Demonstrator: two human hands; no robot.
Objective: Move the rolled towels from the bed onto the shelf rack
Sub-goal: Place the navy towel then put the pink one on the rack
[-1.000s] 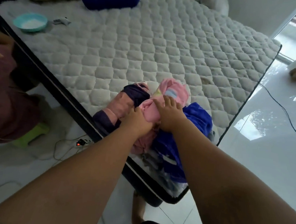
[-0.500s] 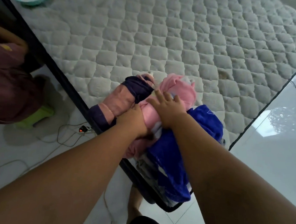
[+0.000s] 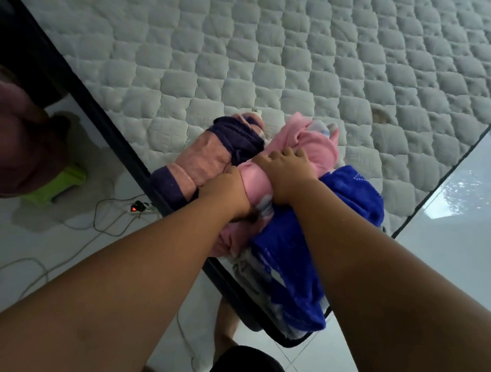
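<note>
A pile of towels lies at the near corner of the quilted white mattress (image 3: 274, 67). A pink rolled towel (image 3: 315, 147) sits in the middle, and both my hands grip it: my left hand (image 3: 226, 193) at its near end, my right hand (image 3: 285, 174) over its middle. To the left lies a salmon towel with dark purple bands (image 3: 208, 160). A bright blue towel (image 3: 294, 260) drapes over the corner on the right, partly under my right forearm. No shelf rack is in view.
The bed's black frame edge (image 3: 81, 83) runs diagonally on the left. On the white tiled floor lie a power strip with a red light (image 3: 136, 206), loose cables and a green stool (image 3: 57, 183). Another person in a maroon garment (image 3: 11, 137) is at far left.
The view has tilted down and closer to the bed. My right hand has closed around the pink towel's middle, and my left hand stays clamped at its near end.
</note>
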